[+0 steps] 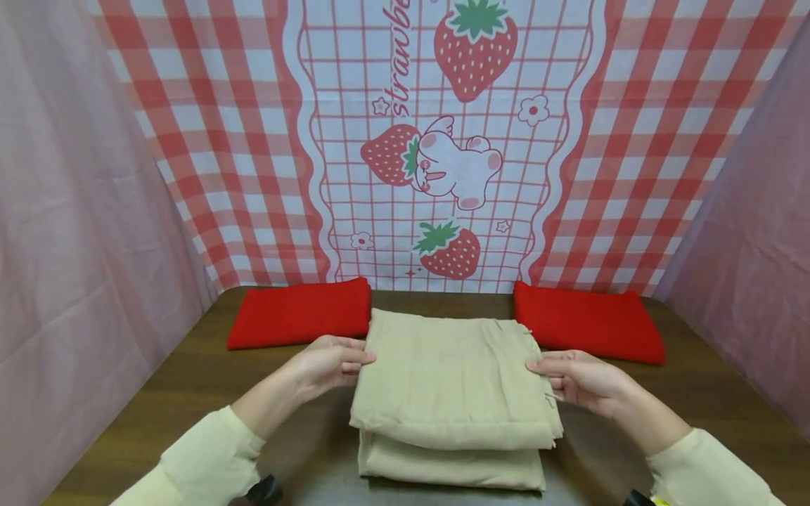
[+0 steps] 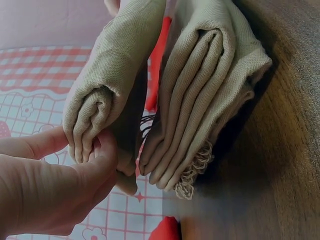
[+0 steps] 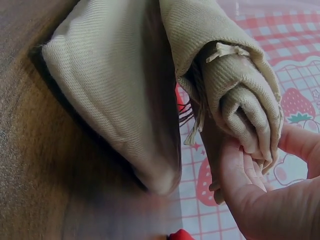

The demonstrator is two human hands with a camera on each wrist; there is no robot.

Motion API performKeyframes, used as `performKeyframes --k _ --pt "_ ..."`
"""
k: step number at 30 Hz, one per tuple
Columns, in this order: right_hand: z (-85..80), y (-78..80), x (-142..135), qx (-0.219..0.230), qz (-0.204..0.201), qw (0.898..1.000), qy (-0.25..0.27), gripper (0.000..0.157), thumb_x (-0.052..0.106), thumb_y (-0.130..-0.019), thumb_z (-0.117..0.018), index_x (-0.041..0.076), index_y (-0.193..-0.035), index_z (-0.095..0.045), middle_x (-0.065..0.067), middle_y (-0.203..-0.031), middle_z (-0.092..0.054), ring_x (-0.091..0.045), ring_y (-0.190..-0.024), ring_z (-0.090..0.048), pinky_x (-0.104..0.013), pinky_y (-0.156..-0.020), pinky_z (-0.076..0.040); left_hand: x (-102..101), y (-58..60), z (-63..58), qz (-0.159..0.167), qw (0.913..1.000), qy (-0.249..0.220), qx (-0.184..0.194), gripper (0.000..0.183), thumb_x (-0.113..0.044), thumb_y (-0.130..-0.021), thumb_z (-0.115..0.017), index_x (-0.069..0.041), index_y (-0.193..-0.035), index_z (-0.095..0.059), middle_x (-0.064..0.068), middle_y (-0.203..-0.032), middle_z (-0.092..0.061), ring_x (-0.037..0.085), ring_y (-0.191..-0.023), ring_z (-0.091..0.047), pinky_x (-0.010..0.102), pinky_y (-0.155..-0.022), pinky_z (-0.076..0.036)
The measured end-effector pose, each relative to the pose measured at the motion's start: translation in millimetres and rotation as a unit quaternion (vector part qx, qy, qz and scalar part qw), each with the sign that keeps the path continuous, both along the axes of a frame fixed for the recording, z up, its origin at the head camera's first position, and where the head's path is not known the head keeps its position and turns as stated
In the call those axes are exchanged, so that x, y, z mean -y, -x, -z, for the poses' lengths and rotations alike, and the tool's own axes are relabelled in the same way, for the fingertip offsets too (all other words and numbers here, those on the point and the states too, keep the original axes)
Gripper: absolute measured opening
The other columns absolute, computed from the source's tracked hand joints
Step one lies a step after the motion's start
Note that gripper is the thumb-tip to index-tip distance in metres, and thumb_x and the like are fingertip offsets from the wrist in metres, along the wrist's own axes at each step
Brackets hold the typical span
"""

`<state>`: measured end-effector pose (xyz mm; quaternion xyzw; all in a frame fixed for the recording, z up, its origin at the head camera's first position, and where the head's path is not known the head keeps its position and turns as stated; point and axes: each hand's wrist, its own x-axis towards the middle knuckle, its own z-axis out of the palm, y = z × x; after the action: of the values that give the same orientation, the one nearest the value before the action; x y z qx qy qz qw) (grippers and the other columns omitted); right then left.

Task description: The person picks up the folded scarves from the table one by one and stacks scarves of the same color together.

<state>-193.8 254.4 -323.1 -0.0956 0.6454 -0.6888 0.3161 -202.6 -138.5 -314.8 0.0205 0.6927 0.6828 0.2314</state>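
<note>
A folded beige scarf (image 1: 443, 379) is stretched between both hands, over a second folded beige scarf (image 1: 452, 465) on the table. My left hand (image 1: 325, 369) pinches the left edge of the upper scarf, thumb on one side and fingers on the other. At its right edge, my right hand (image 1: 585, 379) holds it the same way. In the left wrist view, a gap separates the held scarf (image 2: 110, 65) from the lower scarf (image 2: 200, 85), whose layered folds and looped fringe show. Loose threads hang from the held scarf (image 3: 240, 95) in the right wrist view.
Two folded red cloths lie at the back of the brown wooden table (image 1: 190, 393): the left red cloth (image 1: 300, 313) and the right red cloth (image 1: 588, 320). Behind them hangs a strawberry-print curtain (image 1: 259, 140). Pink curtains (image 1: 82, 211) close off both sides.
</note>
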Motion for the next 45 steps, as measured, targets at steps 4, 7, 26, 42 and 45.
performKeyframes --k 4,7,26,42,45 --pt "2.3 -0.9 1 0.000 -0.005 1.000 0.007 0.020 0.019 -0.100 -0.049 0.020 -0.100 -0.069 0.010 -0.095 -0.073 -0.004 -0.085 -0.069 -0.025 -0.087 -0.056 0 -2.1 0.4 -0.006 1.0000 0.001 0.002 0.049 -0.010 -0.094 -0.056 0.013 -0.136 -0.043 0.008 -0.106 -0.070 0.010 -0.085 -0.068 0.045 -0.101 -0.049" --pt "2.1 -1.3 1 0.004 -0.005 1.000 0.005 0.020 0.019 -0.100 -0.049 0.020 -0.101 -0.069 0.010 -0.095 -0.073 -0.004 -0.084 -0.068 -0.025 -0.087 -0.056 1 -3.3 0.7 -0.006 1.0000 0.002 0.004 0.049 -0.011 -0.094 -0.056 0.012 -0.135 -0.044 0.009 -0.109 -0.070 0.011 -0.085 -0.068 0.044 -0.101 -0.050" --pt "9.7 -5.0 1 0.010 -0.011 1.000 -0.008 0.018 0.018 -0.100 -0.048 0.021 -0.094 -0.065 0.012 -0.067 -0.046 -0.004 -0.066 -0.042 -0.022 -0.081 -0.051 2 -14.0 6.0 -0.005 0.9997 0.019 0.016 0.051 -0.014 -0.094 -0.058 0.010 -0.137 -0.042 0.019 -0.125 -0.062 0.014 -0.092 -0.066 0.049 -0.105 -0.045" --pt "21.3 -9.2 0 0.008 -0.004 0.999 -0.034 0.017 0.018 -0.097 -0.052 0.023 -0.086 -0.065 0.012 -0.065 -0.036 -0.005 -0.063 -0.030 -0.017 -0.067 -0.043 2 -21.8 16.7 -0.020 0.9991 0.012 0.035 0.048 -0.010 -0.092 -0.060 0.011 -0.132 -0.045 0.012 -0.111 -0.068 0.012 -0.089 -0.066 0.043 -0.099 -0.052" --pt "25.0 -10.0 0 0.009 -0.004 0.999 -0.035 0.017 0.018 -0.097 -0.053 0.023 -0.086 -0.065 0.012 -0.065 -0.036 -0.005 -0.063 -0.030 -0.017 -0.067 -0.043 3 -22.2 21.4 -0.017 0.9991 0.008 0.038 0.049 -0.009 -0.092 -0.060 0.013 -0.133 -0.043 0.010 -0.107 -0.069 0.012 -0.089 -0.066 0.043 -0.099 -0.051"
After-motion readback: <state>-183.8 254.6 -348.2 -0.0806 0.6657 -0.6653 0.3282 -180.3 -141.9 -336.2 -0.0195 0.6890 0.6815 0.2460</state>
